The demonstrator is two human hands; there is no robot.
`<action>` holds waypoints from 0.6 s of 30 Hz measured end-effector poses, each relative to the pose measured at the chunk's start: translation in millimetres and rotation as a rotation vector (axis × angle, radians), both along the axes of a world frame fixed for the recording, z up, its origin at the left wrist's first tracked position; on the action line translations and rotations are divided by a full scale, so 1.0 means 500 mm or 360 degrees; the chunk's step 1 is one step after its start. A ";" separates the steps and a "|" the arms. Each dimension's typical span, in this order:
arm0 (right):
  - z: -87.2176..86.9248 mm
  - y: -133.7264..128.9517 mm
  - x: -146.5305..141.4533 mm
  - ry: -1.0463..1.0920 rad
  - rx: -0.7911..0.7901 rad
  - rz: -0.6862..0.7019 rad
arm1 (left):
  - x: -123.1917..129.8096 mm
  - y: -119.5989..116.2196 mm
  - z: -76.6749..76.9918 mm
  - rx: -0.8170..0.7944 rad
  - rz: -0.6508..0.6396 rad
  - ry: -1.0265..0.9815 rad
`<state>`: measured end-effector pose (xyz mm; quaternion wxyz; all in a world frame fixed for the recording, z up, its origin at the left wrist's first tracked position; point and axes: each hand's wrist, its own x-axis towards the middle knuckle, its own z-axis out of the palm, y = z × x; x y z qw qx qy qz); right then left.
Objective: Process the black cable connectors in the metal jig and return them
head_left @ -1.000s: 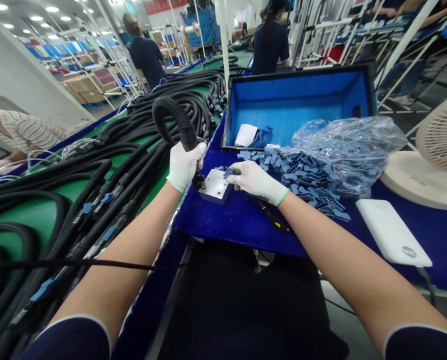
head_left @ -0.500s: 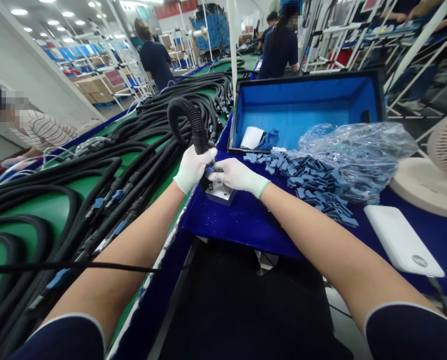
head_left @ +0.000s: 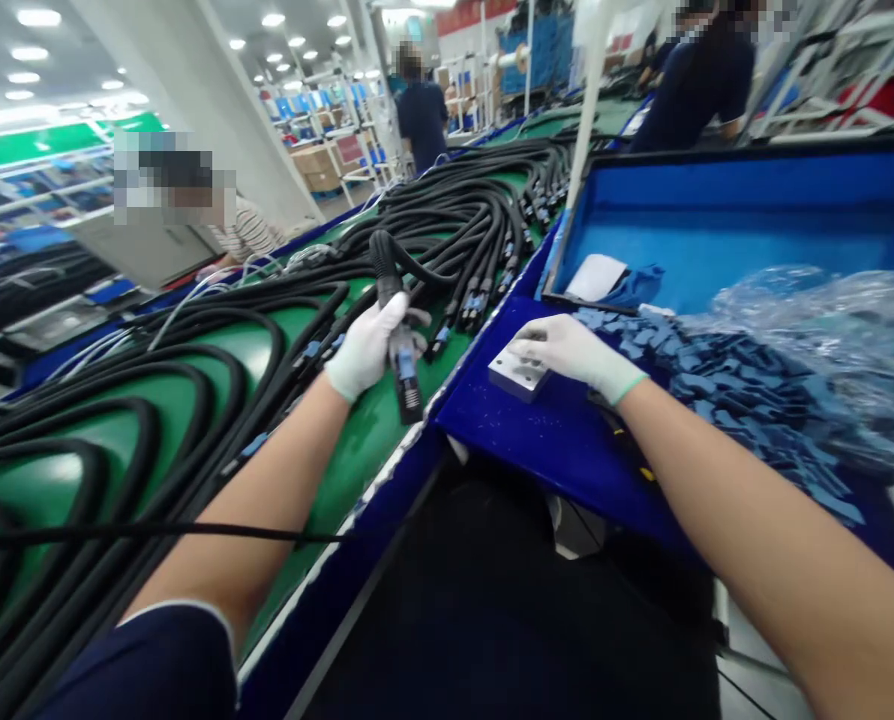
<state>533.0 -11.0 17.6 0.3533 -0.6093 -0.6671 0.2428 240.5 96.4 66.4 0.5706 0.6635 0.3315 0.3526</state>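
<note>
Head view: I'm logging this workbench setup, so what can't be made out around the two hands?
All in the head view:
Black corrugated cable connector: the white-gloved left hand covers part of it, and its tip is too small to read.
Silver metal block: the white-gloved right hand hides part of its top.
Yellow-and-black tool: the right forearm hides most of it.
Clear plastic bag: cut off by the right edge.

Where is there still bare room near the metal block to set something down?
The blue mat is bare in front of the metal block, left of the right forearm. The green bench is free below the left hand, up to the mat's edge. It is crowded at the blue foam pieces and the black corrugated cables.
</note>
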 end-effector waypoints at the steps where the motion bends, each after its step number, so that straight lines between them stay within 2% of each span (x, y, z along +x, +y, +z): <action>1: -0.002 -0.006 0.002 -0.0002 0.0002 -0.0003 | -0.076 -0.009 0.000 -0.0090 -0.0089 0.0346; 2: -0.005 -0.009 0.003 -0.0002 -0.0009 -0.0016 | -0.149 -0.021 -0.002 -0.0156 -0.0208 0.0712; 3: -0.006 -0.010 0.003 0.0000 -0.0032 -0.0036 | -0.213 -0.034 -0.007 -0.0199 -0.0219 0.0916; 4: -0.008 -0.009 0.002 0.0002 -0.0061 -0.0060 | -0.266 -0.047 -0.015 -0.0101 -0.0198 0.1238; 6: -0.009 -0.003 -0.006 -0.0010 -0.0116 -0.0105 | -0.333 -0.068 -0.041 0.0166 -0.0057 0.1776; 8: -0.007 0.003 -0.019 -0.0050 -0.0134 -0.0122 | -0.357 -0.074 -0.076 0.0389 0.0118 0.2144; 12: 0.001 0.000 -0.052 -0.0118 -0.0157 -0.0062 | -0.352 -0.054 -0.131 0.0477 0.0356 0.2327; 15: 0.010 -0.011 -0.076 -0.0196 -0.0178 0.0032 | -0.357 -0.032 -0.143 0.0516 0.0442 0.2355; 18: 0.021 -0.016 -0.098 -0.0320 -0.0151 0.0061 | -0.365 -0.011 -0.132 0.0450 0.0408 0.2289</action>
